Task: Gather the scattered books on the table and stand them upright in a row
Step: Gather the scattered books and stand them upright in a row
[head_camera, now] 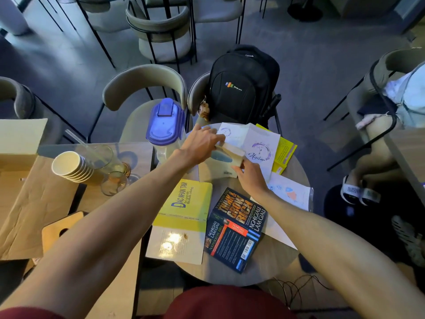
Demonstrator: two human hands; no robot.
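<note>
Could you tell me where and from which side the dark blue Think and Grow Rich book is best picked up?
The dark blue book lies open, covers up, spine on top like a low tent. I would probably pinch along the spine ridge from above, closing the covers together. Its near edge is unobstructed; the yellow book lies close on its left. Both the left hand and right hand now hold the pale book.

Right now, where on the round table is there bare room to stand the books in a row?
The near rim of the round table, below the dark book and the yellow book, is bare. A smaller bare strip lies at the right rim, below the papers. The far half is crowded: both hands hold a pale book there beside the pitcher.
</note>
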